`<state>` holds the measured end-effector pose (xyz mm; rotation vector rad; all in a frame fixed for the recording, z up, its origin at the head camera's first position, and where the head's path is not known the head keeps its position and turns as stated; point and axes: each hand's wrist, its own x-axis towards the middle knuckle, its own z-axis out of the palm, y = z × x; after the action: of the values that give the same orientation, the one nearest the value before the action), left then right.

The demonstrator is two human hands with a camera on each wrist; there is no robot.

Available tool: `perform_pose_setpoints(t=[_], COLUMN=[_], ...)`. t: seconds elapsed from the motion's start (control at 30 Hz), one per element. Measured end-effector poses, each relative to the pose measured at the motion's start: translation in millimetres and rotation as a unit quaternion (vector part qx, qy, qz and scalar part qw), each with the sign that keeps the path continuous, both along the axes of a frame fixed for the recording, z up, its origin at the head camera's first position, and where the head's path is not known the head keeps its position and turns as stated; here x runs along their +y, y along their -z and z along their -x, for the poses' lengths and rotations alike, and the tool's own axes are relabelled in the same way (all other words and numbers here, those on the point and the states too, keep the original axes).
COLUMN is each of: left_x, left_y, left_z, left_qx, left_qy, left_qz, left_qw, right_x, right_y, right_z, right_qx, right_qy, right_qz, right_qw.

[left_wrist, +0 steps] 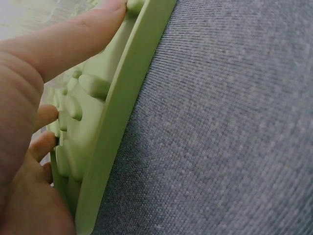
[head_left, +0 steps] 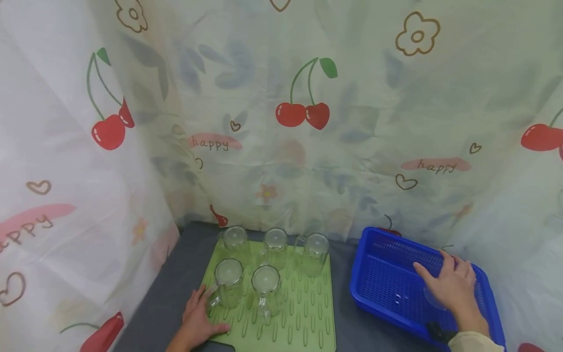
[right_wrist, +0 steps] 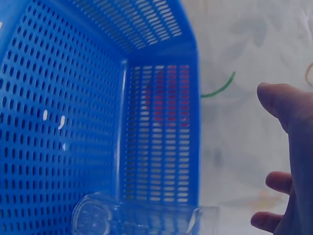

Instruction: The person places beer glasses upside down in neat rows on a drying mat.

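My left hand (head_left: 198,318) rests on the front left part of a green ridged drying mat (head_left: 303,313). Its thumb lies over the mat's front edge, with the other fingers along the left side, close to a glass mug (head_left: 229,283). Several clear glass mugs, bases up, stand on this mat, including another front one (head_left: 266,291). Over the blue plastic basket (head_left: 358,288), my right hand (head_left: 455,288) hovers with fingers spread and nothing held. Below it a clear glass mug (right_wrist: 146,218) lies in the basket, partly hidden by the hand in the head view.
A grey cloth (head_left: 167,288) covers the table. Patterned curtains (head_left: 264,176) hang behind and along both sides, close to the basket's far side. Part of a dark flat object (head_left: 214,347) shows at the bottom edge, below the left hand.
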<state>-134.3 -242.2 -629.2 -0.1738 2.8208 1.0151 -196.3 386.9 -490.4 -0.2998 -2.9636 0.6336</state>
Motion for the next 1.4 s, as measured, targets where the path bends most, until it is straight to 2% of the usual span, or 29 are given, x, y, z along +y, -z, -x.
perform_pose_setpoints(t=[0.07, 0.23, 0.47, 0.7, 0.87, 1.07, 1.4], left_x=[0, 1, 1, 0, 1, 0, -1], left_y=[-0.8, -1.9, -0.7, 1.5, 0.5, -1.3, -0.9], left_z=[-0.8, -1.2, -1.5, 1.9, 3.5, 5.0, 1.5], left_qx=[-0.002, -0.003, 0.002, 0.0, -0.009, -0.016, -0.012], left_qy=[-0.001, 0.001, -0.001, 0.001, 0.004, -0.001, -0.005], left_qz=[0.0, -0.002, -0.004, -0.002, -0.018, -0.017, -0.009], left_qw=[1.0, 1.0, 1.0, 1.0, 0.9998, 0.9997, 0.9999], right_x=[5, 23, 42, 48, 50, 54, 58], right_y=[3.9, 14.6, 23.2, 26.7, 26.2, 25.1, 29.5], right_z=[2.1, 6.2, 11.5, 13.4, 14.9, 20.3, 28.8], right_qx=[-0.009, -0.067, -0.122, -0.126, -0.133, -0.139, -0.161], right_qy=[0.019, 0.061, 0.062, 0.047, 0.04, 0.021, 0.036], right_qz=[0.0, 0.019, 0.034, 0.022, 0.011, 0.023, 0.044], right_qw=[1.0, 0.996, 0.99, 0.991, 0.99, 0.99, 0.985])
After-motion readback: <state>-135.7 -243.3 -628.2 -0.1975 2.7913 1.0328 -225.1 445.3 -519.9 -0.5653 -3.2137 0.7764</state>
